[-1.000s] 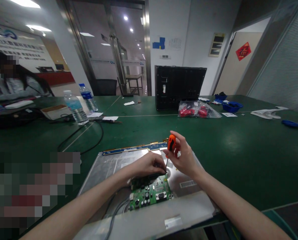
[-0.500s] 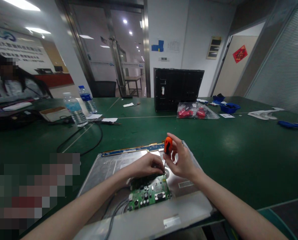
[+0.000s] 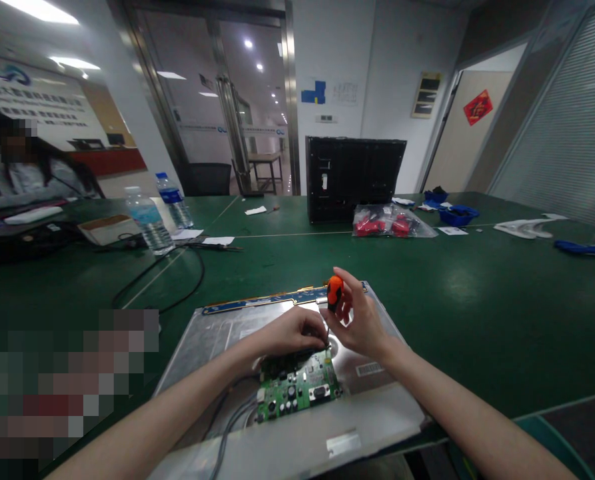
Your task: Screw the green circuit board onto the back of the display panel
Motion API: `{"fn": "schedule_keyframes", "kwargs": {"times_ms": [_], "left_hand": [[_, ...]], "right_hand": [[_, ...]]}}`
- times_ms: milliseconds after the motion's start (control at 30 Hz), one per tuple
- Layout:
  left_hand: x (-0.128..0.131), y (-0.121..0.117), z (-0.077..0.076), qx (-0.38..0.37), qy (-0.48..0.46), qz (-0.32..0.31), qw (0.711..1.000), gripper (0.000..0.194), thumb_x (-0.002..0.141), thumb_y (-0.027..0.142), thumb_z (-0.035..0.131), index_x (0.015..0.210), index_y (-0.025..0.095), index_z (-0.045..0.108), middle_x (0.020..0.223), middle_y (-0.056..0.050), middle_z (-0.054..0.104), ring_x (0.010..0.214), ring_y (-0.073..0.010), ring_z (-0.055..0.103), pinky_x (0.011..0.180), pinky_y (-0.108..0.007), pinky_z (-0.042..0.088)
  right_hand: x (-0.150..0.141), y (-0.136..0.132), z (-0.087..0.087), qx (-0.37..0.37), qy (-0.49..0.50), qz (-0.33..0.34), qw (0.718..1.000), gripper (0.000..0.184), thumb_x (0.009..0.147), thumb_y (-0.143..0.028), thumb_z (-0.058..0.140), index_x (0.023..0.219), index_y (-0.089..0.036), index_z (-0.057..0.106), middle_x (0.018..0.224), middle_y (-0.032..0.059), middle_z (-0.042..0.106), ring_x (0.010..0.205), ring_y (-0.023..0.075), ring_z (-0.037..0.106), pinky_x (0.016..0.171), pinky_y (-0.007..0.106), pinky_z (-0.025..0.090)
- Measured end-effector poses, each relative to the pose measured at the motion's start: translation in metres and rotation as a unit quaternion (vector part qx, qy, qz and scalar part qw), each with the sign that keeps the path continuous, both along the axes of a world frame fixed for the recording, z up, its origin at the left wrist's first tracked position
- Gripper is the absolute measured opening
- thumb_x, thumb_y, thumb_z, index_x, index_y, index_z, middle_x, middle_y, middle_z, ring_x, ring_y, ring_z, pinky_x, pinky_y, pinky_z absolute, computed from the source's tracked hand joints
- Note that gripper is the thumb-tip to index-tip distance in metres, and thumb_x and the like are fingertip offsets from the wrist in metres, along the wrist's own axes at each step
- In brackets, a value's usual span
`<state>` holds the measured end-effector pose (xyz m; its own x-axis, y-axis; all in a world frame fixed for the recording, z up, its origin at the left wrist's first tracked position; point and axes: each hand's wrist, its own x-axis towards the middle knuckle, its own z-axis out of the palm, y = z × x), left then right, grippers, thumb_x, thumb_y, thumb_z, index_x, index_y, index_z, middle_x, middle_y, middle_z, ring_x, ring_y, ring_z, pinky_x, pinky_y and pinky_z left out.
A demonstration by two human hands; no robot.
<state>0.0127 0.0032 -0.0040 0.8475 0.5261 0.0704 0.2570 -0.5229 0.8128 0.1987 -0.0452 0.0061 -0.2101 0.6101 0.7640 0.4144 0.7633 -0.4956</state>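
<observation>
A silver metal display panel (image 3: 217, 337) lies face down on the green table in front of me, with a green circuit board (image 3: 297, 387) on its back. My right hand (image 3: 357, 323) is closed round an orange-handled screwdriver (image 3: 334, 293), held upright with its tip at the board's far right corner. My left hand (image 3: 292, 332) rests curled on the board's far edge, fingertips pinched beside the screwdriver tip. Grey cables (image 3: 230, 423) run from the board's left side toward me.
A black monitor housing (image 3: 354, 177) stands upright at the far side, a plastic bag of red parts (image 3: 392, 223) beside it. Two water bottles (image 3: 150, 220), a cardboard box and black cables lie at the left, where another person sits. Blue items lie at the far right.
The right hand has turned the screwdriver slightly, and the handle sits a little lower and further left. The left hand has stayed in place on the board.
</observation>
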Motion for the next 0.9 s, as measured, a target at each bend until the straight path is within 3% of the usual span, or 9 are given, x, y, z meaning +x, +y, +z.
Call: {"fn": "schedule_keyframes", "kwargs": {"times_ms": [200, 600, 900], "left_hand": [[0.0002, -0.0022, 0.0042, -0.002, 0.001, -0.013, 1.0, 0.011, 0.08, 0.019, 0.071, 0.088, 0.019, 0.077, 0.079, 0.0, 0.072, 0.074, -0.0154, 0.063, 0.072, -0.024, 0.048], [0.0011, -0.0025, 0.0042, 0.006, 0.01, 0.004, 1.0, 0.007, 0.079, 0.02, 0.071, 0.082, 0.018, 0.078, 0.075, 0.0, 0.071, 0.072, -0.0155, 0.063, 0.068, -0.023, 0.047], [0.0005, 0.0, -0.0007, 0.0, 0.008, 0.007, 1.0, 0.006, 0.078, 0.018, 0.071, 0.082, 0.016, 0.075, 0.074, 0.0, 0.071, 0.071, -0.0152, 0.063, 0.068, -0.023, 0.047]], "right_hand": [[0.0003, -0.0011, 0.0008, -0.033, 0.0, 0.018, 0.999, 0.075, 0.085, -0.015, 0.053, 0.15, -0.029, 0.017, 0.078, -0.0017, 0.057, 0.052, 0.0105, 0.05, 0.047, 0.021, 0.041], [-0.0016, 0.0018, -0.0011, 0.006, -0.003, 0.005, 1.0, 0.074, 0.087, -0.017, 0.055, 0.148, -0.031, 0.015, 0.078, -0.0034, 0.057, 0.047, 0.0082, 0.046, 0.044, 0.019, 0.035], [0.0007, 0.0011, -0.0006, -0.004, -0.019, 0.02, 1.0, 0.077, 0.087, -0.018, 0.057, 0.15, -0.031, 0.015, 0.079, -0.0017, 0.058, 0.053, 0.011, 0.05, 0.047, 0.02, 0.04]]}}
